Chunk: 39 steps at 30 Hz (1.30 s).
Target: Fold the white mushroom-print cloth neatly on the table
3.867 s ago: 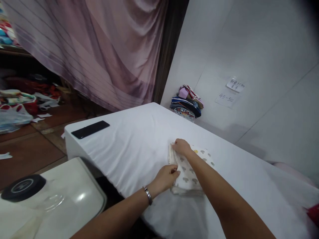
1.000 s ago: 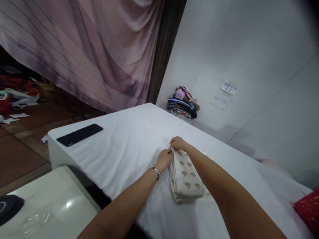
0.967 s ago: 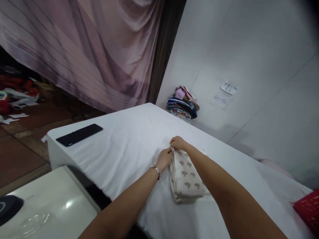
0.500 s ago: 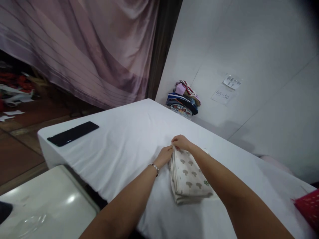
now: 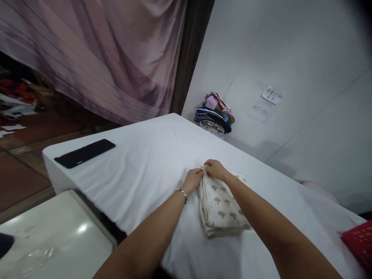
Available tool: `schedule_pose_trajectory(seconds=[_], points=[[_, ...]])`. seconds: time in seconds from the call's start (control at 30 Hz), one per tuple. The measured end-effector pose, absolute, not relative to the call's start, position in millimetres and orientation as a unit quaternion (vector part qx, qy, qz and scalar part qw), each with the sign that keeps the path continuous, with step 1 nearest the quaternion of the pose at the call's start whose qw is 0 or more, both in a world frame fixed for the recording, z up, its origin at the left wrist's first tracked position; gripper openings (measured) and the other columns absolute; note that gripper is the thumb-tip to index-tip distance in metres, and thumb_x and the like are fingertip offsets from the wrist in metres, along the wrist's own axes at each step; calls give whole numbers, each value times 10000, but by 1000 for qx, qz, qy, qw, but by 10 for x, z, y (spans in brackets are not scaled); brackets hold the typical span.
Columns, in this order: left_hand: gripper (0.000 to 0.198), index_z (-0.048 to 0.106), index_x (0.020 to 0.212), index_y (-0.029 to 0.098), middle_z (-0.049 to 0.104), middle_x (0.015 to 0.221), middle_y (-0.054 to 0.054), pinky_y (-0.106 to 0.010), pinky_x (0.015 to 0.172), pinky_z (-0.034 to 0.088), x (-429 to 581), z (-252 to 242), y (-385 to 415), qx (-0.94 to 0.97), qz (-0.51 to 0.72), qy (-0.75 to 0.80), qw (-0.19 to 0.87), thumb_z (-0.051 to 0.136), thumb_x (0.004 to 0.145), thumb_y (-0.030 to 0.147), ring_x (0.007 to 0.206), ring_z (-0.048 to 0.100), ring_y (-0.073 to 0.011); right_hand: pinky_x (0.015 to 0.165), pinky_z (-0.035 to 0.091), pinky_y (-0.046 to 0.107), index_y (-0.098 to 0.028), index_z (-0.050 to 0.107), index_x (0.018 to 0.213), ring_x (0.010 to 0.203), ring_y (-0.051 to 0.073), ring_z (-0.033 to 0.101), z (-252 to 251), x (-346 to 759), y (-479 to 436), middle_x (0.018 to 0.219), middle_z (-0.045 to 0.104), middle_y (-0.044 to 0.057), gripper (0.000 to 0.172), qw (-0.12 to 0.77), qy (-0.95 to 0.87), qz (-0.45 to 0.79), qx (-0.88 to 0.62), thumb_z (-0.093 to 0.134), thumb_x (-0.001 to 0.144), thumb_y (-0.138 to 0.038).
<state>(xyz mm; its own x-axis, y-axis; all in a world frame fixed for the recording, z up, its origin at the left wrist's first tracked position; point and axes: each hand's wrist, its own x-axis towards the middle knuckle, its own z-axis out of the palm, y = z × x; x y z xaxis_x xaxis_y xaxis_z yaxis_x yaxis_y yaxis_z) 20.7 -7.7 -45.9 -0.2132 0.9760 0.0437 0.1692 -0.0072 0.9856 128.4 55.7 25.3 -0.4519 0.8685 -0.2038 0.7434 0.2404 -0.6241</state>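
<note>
Folded cream cloth w/ grey mushroom print [image 5: 223,207] lies on white fabric-covered worktop [image 5: 145,166], nr. side. L hand [image 5: 192,181], silver metal bracelet [image 5: 183,192] at wrist: grip closed, pinching cloth's far L corner. R hand [image 5: 215,169] just beside: fingers bent, touching same corner; can't tell if grip is closed on it. Flat glossy black rectangular slab [image 5: 85,153] at worktop's L end. Stack of folded multicol. fabrics [image 5: 214,116] next to pale wall [image 5: 290,97].
</note>
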Motion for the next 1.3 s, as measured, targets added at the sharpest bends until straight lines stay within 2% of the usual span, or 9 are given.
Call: schedule_pose_trajectory(seconds=[0.17, 0.33, 0.5, 0.63, 1.0, 1.17, 1.3], points=[[258, 690, 688, 159, 631, 670, 7, -215, 574, 354, 216, -485, -63, 478, 520, 598, 378, 460, 743, 263, 636, 526, -123, 538, 402, 200, -184, 576, 1000, 535, 80, 535, 190, 1354, 450, 755, 621, -16, 295, 101, -809, 291, -501, 571, 707, -150], [269, 718, 733, 164, 650, 671, 9, -218, 576, 370, 216, -468, -72, 470, 524, 610, 364, 460, 736, 241, 644, 548, -132, 635, 395, 212, -172, 547, 1111, 701, 124, 561, 216, 1316, 385, 795, 637, 0, 440, 84, -850, 190, -484, 575, 674, -133], [266, 732, 802, 174, 692, 776, -17, -222, 635, 407, 200, -430, -68, 472, 515, 617, 363, 477, 754, 234, 711, 586, -142, 671, 397, 236, -134, 524, 1169, 767, 158, 570, 208, 1273, 359, 846, 646, 40, 503, 83, -847, 172, -496, 556, 666, -147], [254, 734, 819, 180, 701, 785, -37, -227, 647, 406, 206, -418, -65, 481, 494, 631, 356, 491, 750, 206, 726, 598, -148, 704, 391, 246, -133, 518, 1187, 817, 171, 568, 164, 1246, 351, 872, 644, 52, 533, 84, -847, 159, -501, 549, 655, -126], [239, 705, 751, 134, 690, 767, -92, -251, 641, 383, 249, -372, -109, 479, 450, 679, 327, 478, 757, 207, 732, 603, -180, 580, 383, 198, -169, 536, 1125, 640, 112, 551, 232, 1262, 443, 713, 628, -23, 482, 110, -817, 205, -527, 536, 650, -84], [226, 699, 784, 170, 692, 828, -70, -247, 666, 387, 247, -409, -119, 487, 472, 654, 335, 478, 754, 208, 775, 596, -176, 608, 368, 211, -168, 573, 1078, 682, 125, 548, 242, 1232, 413, 728, 628, -6, 451, 112, -835, 170, -512, 530, 639, -73], [203, 685, 714, 155, 680, 782, -74, -254, 657, 376, 221, -427, -96, 464, 482, 657, 348, 485, 716, 184, 754, 581, -179, 591, 354, 212, -175, 578, 1076, 665, 123, 534, 190, 1222, 406, 717, 617, -10, 452, 115, -845, 167, -496, 527, 638, -77]])
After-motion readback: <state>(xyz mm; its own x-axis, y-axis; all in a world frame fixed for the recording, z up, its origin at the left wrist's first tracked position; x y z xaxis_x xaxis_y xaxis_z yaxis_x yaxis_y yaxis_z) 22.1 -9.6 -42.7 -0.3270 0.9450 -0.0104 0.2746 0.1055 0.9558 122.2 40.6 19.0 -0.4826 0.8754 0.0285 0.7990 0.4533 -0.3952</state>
